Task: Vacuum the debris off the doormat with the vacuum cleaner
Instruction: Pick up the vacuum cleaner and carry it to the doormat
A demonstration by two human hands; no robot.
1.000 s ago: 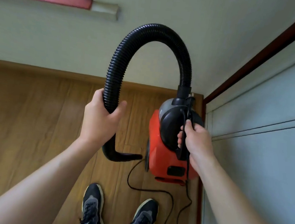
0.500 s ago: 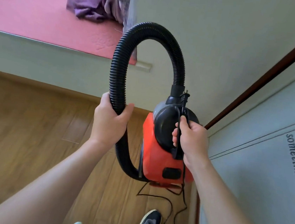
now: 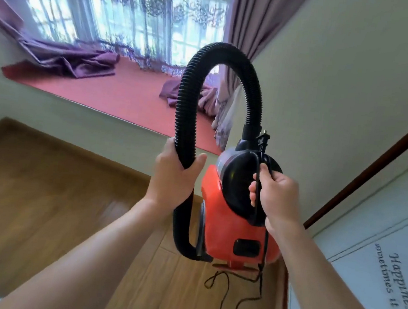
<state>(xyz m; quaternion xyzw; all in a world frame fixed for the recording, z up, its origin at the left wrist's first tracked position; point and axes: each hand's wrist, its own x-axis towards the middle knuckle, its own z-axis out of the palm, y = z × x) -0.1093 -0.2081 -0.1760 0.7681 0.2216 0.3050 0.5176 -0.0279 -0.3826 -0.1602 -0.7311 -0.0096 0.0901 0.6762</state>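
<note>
While the vacuum cleaner (image 3: 230,223) was held above the floor (image 3: 41,186), its handle and cord (image 3: 257,186) were gripped by the right hand (image 3: 277,201). The hose (image 3: 185,116) was clasped by the left hand (image 3: 173,178).

I see 2 bare forearms, left hand (image 3: 169,178) and right hand (image 3: 280,201), no sleeves, gloves, watch or rings visible.

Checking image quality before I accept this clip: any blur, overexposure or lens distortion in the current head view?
Head view: the window behind the lace curtains is bright, nearly blown out; the wooden floor and left forearm are smeared by motion blur, while the vacuum cleaner, hose and both hands stay fairly sharp; wide-angle distortion tilts the walls and the dark door frame.
</note>
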